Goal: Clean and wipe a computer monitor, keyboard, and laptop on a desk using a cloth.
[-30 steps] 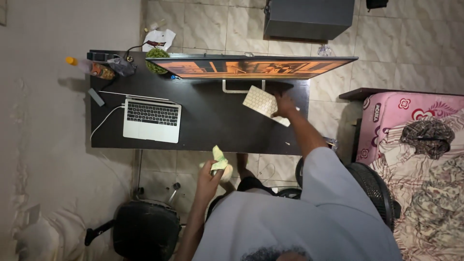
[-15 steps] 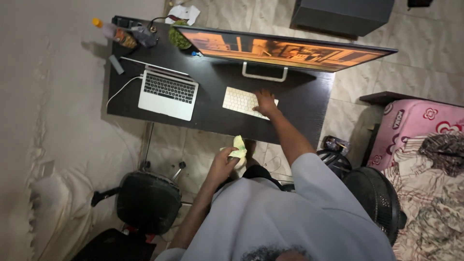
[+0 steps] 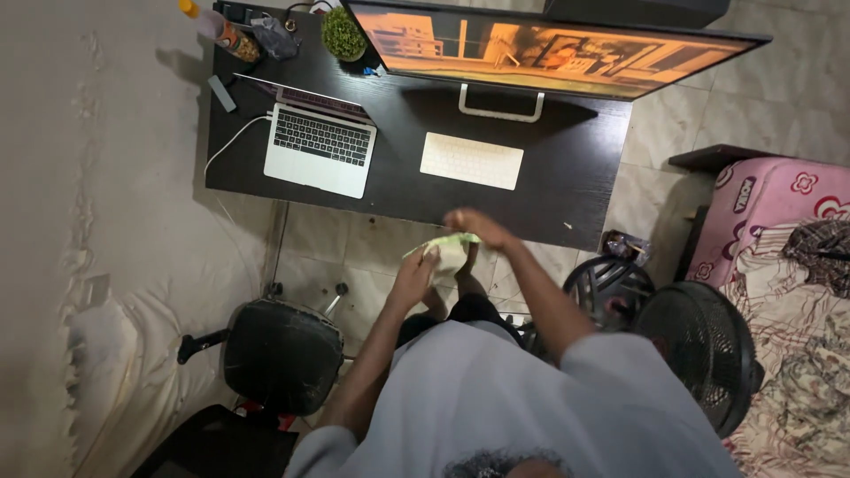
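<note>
My left hand and right hand pinched a pale green cloth between them, near the dark desk's front edge. The white keyboard lay flat beyond; no wiping showed yet.

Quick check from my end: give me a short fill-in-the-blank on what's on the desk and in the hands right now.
1. Both the left hand and the right hand hold a pale ____ cloth.
2. The white keyboard lies on the desk directly below the stand of the ____.
3. The open laptop sits to the ____ of the keyboard in the picture.
4. No hand touches the keyboard; it lies ____ on the desk.

Missing words: green; monitor; left; flat
</note>
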